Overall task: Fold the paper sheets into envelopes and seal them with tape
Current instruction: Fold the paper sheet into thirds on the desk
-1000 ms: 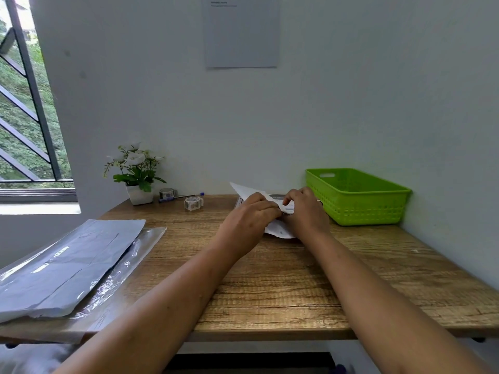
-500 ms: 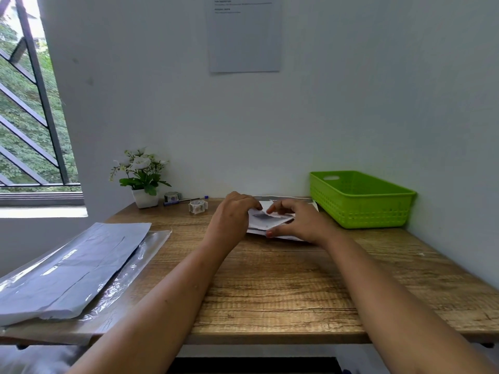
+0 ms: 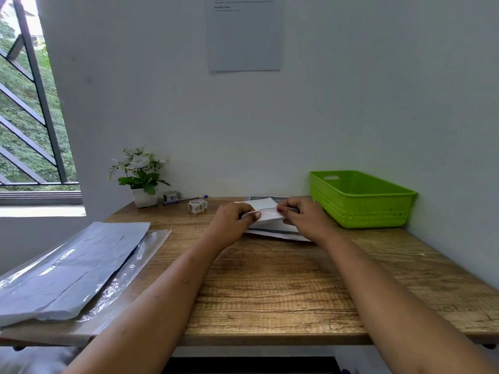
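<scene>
The person holds a small folded piece of white paper (image 3: 267, 213) between both hands at the far middle of the table (image 3: 270, 292), lifted a little above some flat sheets (image 3: 280, 233) that lie under it. The left hand (image 3: 229, 224) pinches the paper's left end with the thumb on top and the fingers curled beneath. The right hand (image 3: 306, 220) pinches the right end in the same way. The fold looks part done and no tape shows on it, so creasing seems to be the step in hand, with sealing to come. The main risk is a crooked crease. With the paper in the air and not pressed on the wood, the two ends may slip against each other and the edges may fail to line up. A hard pull from either side could tear the thin paper or open a fold already made. The tape roll (image 3: 197, 205) stands well apart to the left, near the plant (image 3: 140, 179). If one hand lets go to reach it, the flaps may spring open under a single hand. The sheets below could slide, or get picked up along with the folded piece. The green basket (image 3: 359, 209) sits just beside the right hand, and a swing of the wrist could knock it. How many flaps are folded cannot be told, since the hands hide much of the paper.
</scene>
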A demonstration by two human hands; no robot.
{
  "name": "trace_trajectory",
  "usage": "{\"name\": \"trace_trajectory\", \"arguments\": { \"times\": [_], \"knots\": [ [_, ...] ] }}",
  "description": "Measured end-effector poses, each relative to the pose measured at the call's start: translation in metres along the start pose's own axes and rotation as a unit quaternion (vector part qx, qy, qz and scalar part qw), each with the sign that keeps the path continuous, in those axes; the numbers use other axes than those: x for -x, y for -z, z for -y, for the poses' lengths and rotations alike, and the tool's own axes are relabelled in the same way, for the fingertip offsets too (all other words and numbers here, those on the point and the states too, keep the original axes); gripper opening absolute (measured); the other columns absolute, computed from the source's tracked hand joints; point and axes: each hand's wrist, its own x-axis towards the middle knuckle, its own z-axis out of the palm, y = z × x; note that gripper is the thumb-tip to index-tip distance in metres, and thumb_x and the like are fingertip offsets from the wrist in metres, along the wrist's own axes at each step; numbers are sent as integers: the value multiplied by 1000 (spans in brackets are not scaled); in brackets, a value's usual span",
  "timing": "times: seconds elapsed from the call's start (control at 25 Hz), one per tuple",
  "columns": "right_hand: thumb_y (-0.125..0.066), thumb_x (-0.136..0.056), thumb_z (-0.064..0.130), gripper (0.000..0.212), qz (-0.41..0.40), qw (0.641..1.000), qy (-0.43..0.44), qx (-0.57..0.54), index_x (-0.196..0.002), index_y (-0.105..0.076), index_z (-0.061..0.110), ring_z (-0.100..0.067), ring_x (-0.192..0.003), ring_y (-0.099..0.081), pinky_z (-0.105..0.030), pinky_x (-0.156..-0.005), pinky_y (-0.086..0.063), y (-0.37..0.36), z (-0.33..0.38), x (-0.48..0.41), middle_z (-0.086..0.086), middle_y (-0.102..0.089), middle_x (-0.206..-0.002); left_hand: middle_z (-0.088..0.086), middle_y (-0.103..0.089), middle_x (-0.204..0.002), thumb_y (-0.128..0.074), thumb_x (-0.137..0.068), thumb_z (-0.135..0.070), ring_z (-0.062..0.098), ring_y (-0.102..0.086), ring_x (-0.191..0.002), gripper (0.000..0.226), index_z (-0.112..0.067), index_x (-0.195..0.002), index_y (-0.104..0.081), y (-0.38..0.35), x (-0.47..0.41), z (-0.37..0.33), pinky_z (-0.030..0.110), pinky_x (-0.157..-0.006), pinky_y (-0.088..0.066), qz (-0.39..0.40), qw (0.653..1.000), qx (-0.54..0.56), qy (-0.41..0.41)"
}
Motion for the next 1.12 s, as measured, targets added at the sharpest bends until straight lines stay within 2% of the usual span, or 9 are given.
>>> {"name": "trace_trajectory", "arguments": {
  "times": [0.12, 0.28, 0.4, 0.56, 0.64, 0.72, 0.84, 0.92, 1.12],
  "knots": [
    [-59, -90, 8, 17, -34, 992, 80, 95, -101, -65, 19, -19, -92, -59, -40, -89, -51, -3, 2, 2, -3, -61, -94, -5, -56, -76, -52, -94, -34, 9, -47, -70, 21, -20, -87, -65, -2, -1, -1, 25, -59, -34, 9, 997, 51, 50],
    [-67, -83, 32, 12, -104, 926, 217, 292, -95, -67, 29, -17, -107, -50, -33, -85, -32, -8, 14, 10, 9, -60, -104, 5, -52, -72, -50, -96, -29, 18, -46, -71, 28, -12, -76, -61, -3, -1, -1, 31, -67, -34, -19, 981, 163, 102],
    [-65, -83, 35, 17, -46, 901, 216, 373, -100, -66, 31, -15, -113, -50, -33, -88, -22, -14, 18, 12, 12, -63, -109, 7, -55, -78, -50, -96, -30, 19, -46, -75, 31, -6, -89, -67, 0, -3, 3, 32, -72, -37, -37, 959, 247, 136],
    [-59, -89, 25, 13, -69, 900, 212, 375, -99, -67, 29, -15, -107, -55, -32, -87, -19, -13, 15, 12, 10, -67, -105, 10, -55, -85, -49, -97, -29, 20, -50, -78, 31, -3, -95, -67, 2, -4, 0, 29, -67, -48, -25, 934, 323, 152],
    [-59, -90, 27, 11, -92, 890, 211, 393, -95, -69, 28, -17, -101, -58, -33, -84, -19, -13, 15, 11, 8, -69, -98, 7, -60, -90, -52, -95, -31, 17, -53, -83, 25, -10, -96, -66, 3, -3, 1, 26, -69, -48, -59, 969, 218, 105],
    [-61, -88, 29, 9, -123, 876, 210, 416, -89, -70, 28, -19, -95, -60, -34, -79, -19, -13, 16, 11, 6, -71, -89, 0, -64, -100, -51, -93, -40, 15, -53, -93, 30, -17, -104, -65, 3, 0, 4, 26, -75, -40, -100, 995, 7, -26],
    [-71, -79, 24, 6, -165, 855, 204, 446, -76, -68, 29, -20, -79, -63, -33, -71, -19, -16, 17, 10, 6, -68, -68, -6, -64, -117, -49, -88, -53, 19, -47, -113, 42, -24, -111, -67, 3, 3, 0, 40, -96, -36, -97, 969, -163, -156],
    [-77, -73, 24, 12, -185, 836, 211, 472, -71, -66, 29, -19, -70, -63, -33, -69, -19, -17, 17, 10, 7, -64, -59, -8, -66, -117, -58, -88, -36, 21, -50, -114, 26, -24, -108, -71, -1, 5, -7, 52, -106, -29, -118, 938, -254, -203],
    [-75, -75, 29, 10, -214, 820, 209, 489, -70, -67, 28, -18, -69, -62, -34, -73, -21, -16, 19, 11, 8, -63, -55, -9, -73, -101, -71, -80, -23, 22, -59, -101, 9, -23, -88, -76, 4, 3, -2, 54, -102, -36, -197, 907, -284, -241]
  ]
}}
